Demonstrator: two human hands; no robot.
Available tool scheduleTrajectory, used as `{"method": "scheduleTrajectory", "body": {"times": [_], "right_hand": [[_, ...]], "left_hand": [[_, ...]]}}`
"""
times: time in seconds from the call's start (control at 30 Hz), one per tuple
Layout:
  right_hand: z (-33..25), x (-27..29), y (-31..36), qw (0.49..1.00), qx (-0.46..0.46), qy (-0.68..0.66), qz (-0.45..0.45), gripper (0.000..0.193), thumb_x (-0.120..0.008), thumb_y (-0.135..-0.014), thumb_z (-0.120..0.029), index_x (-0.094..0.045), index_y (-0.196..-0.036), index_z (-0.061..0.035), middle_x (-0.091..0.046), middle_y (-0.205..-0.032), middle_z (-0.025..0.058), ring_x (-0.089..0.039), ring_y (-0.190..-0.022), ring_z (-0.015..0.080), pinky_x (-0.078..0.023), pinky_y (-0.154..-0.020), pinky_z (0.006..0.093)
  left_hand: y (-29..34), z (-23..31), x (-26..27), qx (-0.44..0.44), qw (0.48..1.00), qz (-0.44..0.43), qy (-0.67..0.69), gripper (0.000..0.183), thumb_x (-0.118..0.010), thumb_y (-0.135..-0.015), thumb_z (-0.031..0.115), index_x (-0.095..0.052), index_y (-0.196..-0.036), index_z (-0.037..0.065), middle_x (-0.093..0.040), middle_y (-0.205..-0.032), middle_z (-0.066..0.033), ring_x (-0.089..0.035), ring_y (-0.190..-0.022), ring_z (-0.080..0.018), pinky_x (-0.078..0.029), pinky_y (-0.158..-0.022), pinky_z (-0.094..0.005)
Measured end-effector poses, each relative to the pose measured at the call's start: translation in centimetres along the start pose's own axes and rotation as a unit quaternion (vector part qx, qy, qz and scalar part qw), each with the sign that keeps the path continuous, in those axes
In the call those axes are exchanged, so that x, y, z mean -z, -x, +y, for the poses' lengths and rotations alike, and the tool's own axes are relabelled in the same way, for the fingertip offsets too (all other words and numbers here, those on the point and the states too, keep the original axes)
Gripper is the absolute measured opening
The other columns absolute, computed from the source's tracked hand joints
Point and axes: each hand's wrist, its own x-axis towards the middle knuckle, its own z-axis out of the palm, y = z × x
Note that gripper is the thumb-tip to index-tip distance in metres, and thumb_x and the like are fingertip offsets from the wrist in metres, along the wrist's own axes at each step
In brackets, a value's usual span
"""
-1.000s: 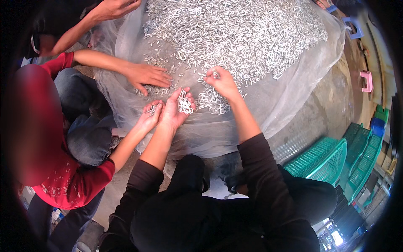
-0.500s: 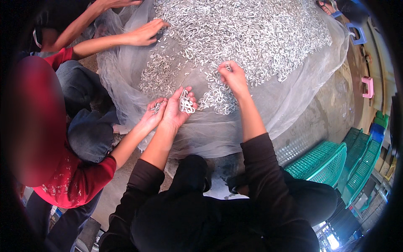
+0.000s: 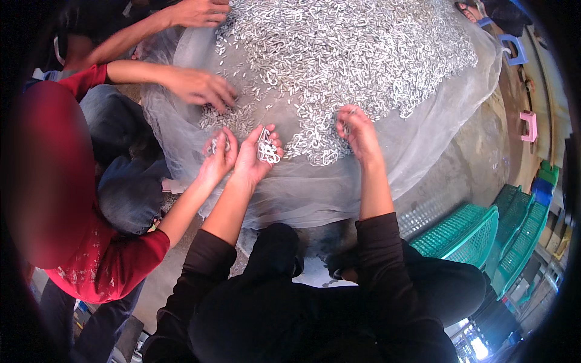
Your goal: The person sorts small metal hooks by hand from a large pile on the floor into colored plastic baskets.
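My left hand point(image 3: 249, 162) is turned palm up with its fingers curled round a bunch of silvery S-shaped metal hooks point(image 3: 267, 148). My right hand point(image 3: 362, 134) hovers at the right side of a small heap of hooks point(image 3: 321, 142), fingers bent in toward the thumb. Something greyish shows between those fingers, too blurred to name. Beyond both hands spreads a large pile of small metal pieces point(image 3: 363, 54), hooks among short slug-like bits. A smaller scatter of the short bits point(image 3: 242, 118) lies just past my left hand.
Pale netting point(image 3: 290, 190) lies under the pile. At left, a person in red has one hand point(image 3: 223, 154) close beside mine and another point(image 3: 200, 88) over the scatter. A further person's hand point(image 3: 200, 12) reaches in. Green plastic baskets point(image 3: 460, 233) and small stools point(image 3: 528, 126) stand right.
My right hand has moved right and slightly nearer to me; my left has stayed nearly still. The co-worker's far hand has come nearer, and their near hand has parted slightly from mine.
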Motion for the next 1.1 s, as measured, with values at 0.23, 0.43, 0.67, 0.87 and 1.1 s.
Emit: {"method": "scheduleTrajectory", "body": {"times": [0.23, 0.43, 0.67, 0.87, 1.1], "right_hand": [[2.6, -2.5, -0.5, 0.805, 0.180, 0.527, 0.204, 0.021, -0.072, -0.068, -0.022, -0.061, -0.079, -0.0081, -0.061, -0.072, 0.0101, -0.060, -0.069, 0.0246, -0.046, -0.062, 0.0351], [1.6, -0.1, 0.1, 0.986, 0.033, 0.139, 0.082, 0.012, -0.062, -0.077, -0.017, -0.057, -0.080, -0.0066, -0.058, -0.071, 0.0052, -0.058, -0.066, 0.0171, -0.041, -0.053, 0.0267], [1.6, 1.8, 1.9, 0.980, -0.002, -0.122, -0.157, 0.015, -0.050, -0.083, -0.014, -0.051, -0.096, -0.0052, -0.057, -0.084, 0.0082, -0.058, -0.075, 0.0171, -0.039, -0.053, 0.0224], [1.6, 0.5, 1.8, 0.991, -0.022, 0.117, -0.064, 0.023, -0.048, -0.090, -0.019, -0.054, -0.106, -0.0050, -0.062, -0.098, 0.0081, -0.063, -0.076, 0.0162, -0.045, -0.053, 0.0233], [-0.9, 0.1, 3.5, 0.990, -0.084, 0.022, -0.113, 0.033, -0.046, -0.091, -0.027, -0.049, -0.115, -0.0053, -0.058, -0.111, 0.0103, -0.064, -0.083, 0.0209, -0.051, -0.058, 0.0279]], "left_hand": [[-0.2, -0.3, -1.0, 0.005, 1.000, -0.018, -0.013, 0.023, -0.047, -0.089, 0.026, -0.050, -0.096, 0.005, -0.051, -0.077, -0.0052, -0.049, -0.067, -0.0165, -0.043, -0.059, -0.0302], [0.2, -0.4, -0.5, 0.000, 1.000, -0.012, -0.007, 0.023, -0.046, -0.090, 0.027, -0.049, -0.096, 0.005, -0.050, -0.076, -0.0048, -0.048, -0.066, -0.0166, -0.043, -0.058, -0.0303], [0.5, -1.3, 1.1, 0.007, 0.999, 0.026, -0.023, 0.023, -0.044, -0.090, 0.027, -0.049, -0.096, 0.005, -0.051, -0.074, -0.0051, -0.049, -0.065, -0.0170, -0.043, -0.056, -0.0316], [0.8, -1.7, 1.8, 0.009, 0.999, 0.025, -0.030, 0.024, -0.044, -0.090, 0.027, -0.050, -0.096, 0.005, -0.051, -0.074, -0.0053, -0.049, -0.065, -0.0172, -0.044, -0.057, -0.0318], [1.2, -1.5, 1.6, 0.004, 1.000, 0.013, -0.025, 0.024, -0.045, -0.090, 0.027, -0.050, -0.097, 0.004, -0.051, -0.075, -0.0051, -0.049, -0.065, -0.0172, -0.044, -0.057, -0.0318]]}}
